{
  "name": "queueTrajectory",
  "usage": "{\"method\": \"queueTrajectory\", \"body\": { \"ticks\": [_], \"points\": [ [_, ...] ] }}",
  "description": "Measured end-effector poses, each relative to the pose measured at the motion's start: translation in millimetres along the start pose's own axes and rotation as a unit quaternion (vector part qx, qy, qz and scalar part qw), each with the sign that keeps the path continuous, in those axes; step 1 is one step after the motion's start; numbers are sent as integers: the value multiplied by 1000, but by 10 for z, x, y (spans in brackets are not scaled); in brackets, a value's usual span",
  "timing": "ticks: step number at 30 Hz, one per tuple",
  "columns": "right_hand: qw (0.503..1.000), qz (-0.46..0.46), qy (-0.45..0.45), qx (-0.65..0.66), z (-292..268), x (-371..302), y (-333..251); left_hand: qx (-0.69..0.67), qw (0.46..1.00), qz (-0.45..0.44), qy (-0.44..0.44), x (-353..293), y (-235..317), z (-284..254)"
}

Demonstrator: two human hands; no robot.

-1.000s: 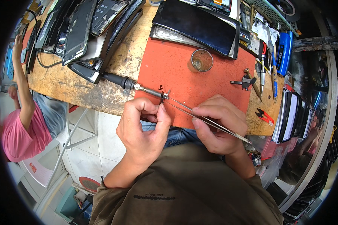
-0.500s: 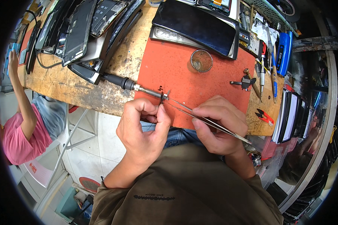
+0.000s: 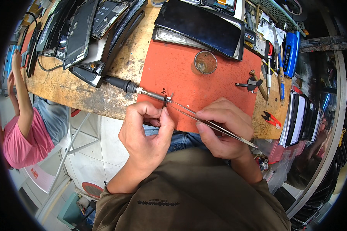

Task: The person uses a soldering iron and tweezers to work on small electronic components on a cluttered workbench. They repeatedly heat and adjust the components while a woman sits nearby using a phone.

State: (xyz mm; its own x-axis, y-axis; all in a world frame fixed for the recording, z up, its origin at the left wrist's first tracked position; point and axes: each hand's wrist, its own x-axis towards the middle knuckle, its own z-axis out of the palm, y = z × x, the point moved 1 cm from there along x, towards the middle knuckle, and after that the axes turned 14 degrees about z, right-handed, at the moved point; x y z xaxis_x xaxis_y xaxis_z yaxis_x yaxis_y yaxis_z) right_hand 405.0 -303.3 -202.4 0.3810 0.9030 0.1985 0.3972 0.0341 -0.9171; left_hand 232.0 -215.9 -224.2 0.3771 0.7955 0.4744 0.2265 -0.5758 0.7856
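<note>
My left hand [image 3: 145, 129] is closed, thumb and forefinger pinching a thin dark flex-like part [image 3: 165, 103] whose hooked upper end stands above the fingertips. Directly behind that part is the metal end of a soldering iron [image 3: 121, 83], which lies across the table edge and onto a red mat [image 3: 169, 61]. Whether the part touches the iron, I cannot tell. In my right hand [image 3: 225, 129] is a pair of metal tweezers [image 3: 219, 129], slanting left so that its tips come close to the small part and the iron's end.
A round glass cup [image 3: 205, 62] and a small black clamp-like piece [image 3: 251, 84] stand on the mat. Beyond are a large black phone [image 3: 200, 27] and stacked phone parts [image 3: 81, 42]. Red-handled snips [image 3: 272, 120] lie right. Another person in pink [image 3: 27, 142] works at left.
My hands, the tweezers and the small part hold almost the same places. At left, the other person's arm has shifted and a second forearm shows beside it.
</note>
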Motion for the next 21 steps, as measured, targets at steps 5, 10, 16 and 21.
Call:
{"method": "queueTrajectory", "body": {
  "ticks": [5,10,16,21],
  "points": [
    [1000,1,1,3,2,-5,5,-6,1000,-5,3,-7,-6,5],
    [1000,8,0,5,-1,-11,2,0,1000,-1,2,-5,-3,6],
    [1000,8,0,7,-2,-6,0,-2,1000,-2,-1,0,4,-2],
    [1000,4,0,2,-2,-4,1,-3,1000,3,-2,3,4,-1]
  ]
}}
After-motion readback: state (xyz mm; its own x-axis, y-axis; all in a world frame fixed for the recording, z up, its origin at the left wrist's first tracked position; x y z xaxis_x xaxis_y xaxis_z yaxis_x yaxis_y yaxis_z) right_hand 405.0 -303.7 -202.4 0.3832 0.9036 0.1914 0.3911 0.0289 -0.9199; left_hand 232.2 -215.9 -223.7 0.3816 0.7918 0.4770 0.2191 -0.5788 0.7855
